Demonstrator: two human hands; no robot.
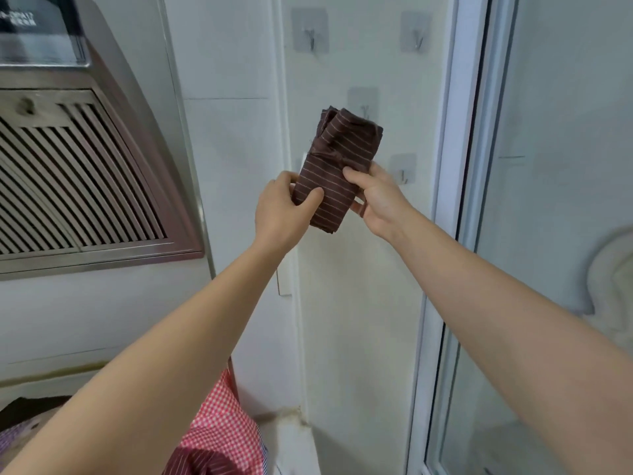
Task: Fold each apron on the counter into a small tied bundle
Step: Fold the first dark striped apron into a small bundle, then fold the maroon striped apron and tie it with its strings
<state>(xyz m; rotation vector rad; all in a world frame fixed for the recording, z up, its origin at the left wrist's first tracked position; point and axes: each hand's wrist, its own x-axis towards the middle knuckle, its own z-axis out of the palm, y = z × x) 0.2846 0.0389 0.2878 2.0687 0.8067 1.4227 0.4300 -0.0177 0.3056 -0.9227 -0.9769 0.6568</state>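
Folding looks nearly done: left hand point(287, 207) and right hand point(376, 200) both curl their fingers point(352, 174) tight round the brown striped apron point(329, 173), held up in the air near the wall hooks point(311, 39), and I think tying it shut comes next.

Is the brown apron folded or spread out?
Folded: the brown striped apron is a compact bundle gripped by the left hand and right hand.

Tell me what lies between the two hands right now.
In the head view, the folded brown striped apron lies between the left hand and right hand; both grip it.
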